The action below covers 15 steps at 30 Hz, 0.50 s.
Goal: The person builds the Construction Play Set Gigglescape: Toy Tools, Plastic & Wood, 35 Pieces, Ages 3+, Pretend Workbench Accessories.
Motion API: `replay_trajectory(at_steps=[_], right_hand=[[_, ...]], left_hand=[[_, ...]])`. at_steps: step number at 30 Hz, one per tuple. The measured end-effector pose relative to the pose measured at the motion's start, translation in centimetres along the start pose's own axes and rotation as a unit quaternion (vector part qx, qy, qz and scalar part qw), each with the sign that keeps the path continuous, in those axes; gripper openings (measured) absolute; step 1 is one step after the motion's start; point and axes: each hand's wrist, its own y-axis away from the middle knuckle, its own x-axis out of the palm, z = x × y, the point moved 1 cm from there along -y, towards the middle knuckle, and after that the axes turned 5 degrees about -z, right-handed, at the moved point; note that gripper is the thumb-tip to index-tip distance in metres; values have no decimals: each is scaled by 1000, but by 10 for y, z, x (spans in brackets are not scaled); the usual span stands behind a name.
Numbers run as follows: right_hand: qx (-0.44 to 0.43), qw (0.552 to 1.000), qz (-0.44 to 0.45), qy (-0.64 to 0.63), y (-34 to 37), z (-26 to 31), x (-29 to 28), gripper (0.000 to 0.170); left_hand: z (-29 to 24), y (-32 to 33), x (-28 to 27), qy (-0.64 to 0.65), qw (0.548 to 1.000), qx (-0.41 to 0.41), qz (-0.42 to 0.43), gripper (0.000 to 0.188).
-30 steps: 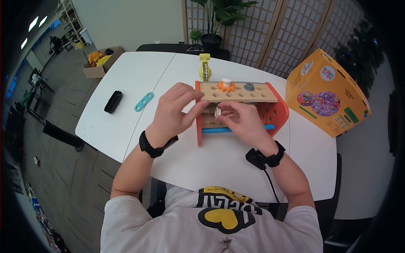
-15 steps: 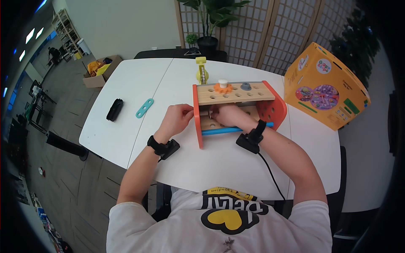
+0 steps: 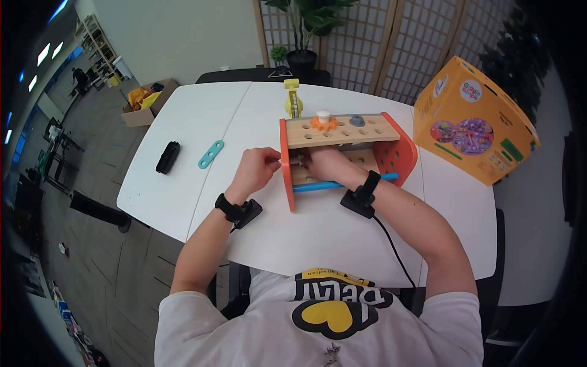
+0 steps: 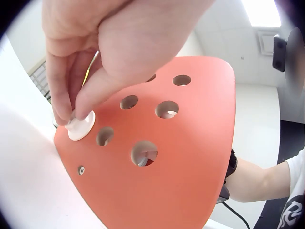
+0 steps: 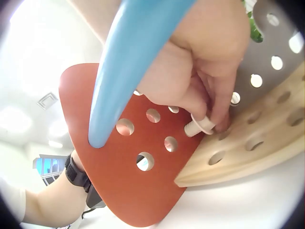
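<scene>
On the outer face of the red side panel (image 4: 190,124), my left hand (image 4: 124,47) pinches a white round-flanged piece (image 4: 82,128) at a hole near the panel's edge. Inside the toy bench, my right hand (image 5: 205,62) pinches a white threaded piece with a flange (image 5: 204,125) close to the same panel's inner face (image 5: 138,176). In the head view, the left hand (image 3: 255,171) is left of the bench and the right hand (image 3: 333,166) reaches under its wooden top (image 3: 342,137). Whether the two white pieces join is hidden.
A blue rod (image 3: 318,186) crosses the bench front. An orange gear (image 3: 324,124) and grey piece (image 3: 357,121) sit on top. Behind stands a yellow-green piece (image 3: 293,105). A teal strip (image 3: 211,154) and black case (image 3: 168,158) lie left; a yellow box (image 3: 474,122) stands right.
My left hand has moved from above the bench's left edge to the panel's outer side. My right hand has reached deeper under the wooden top, with the white piece now nearer the panel.
</scene>
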Motion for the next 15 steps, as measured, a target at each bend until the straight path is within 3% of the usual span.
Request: replay_trajectory(at_steps=[8, 15], right_hand=[[-15, 999, 15, 43, 1, 0, -2, 15], [-5, 994, 81, 71, -4, 3, 0, 18]], left_hand=[[-7, 0, -2, -19, 1000, -12, 10, 19], [-13, 1, -3, -37, 999, -18, 11, 19]])
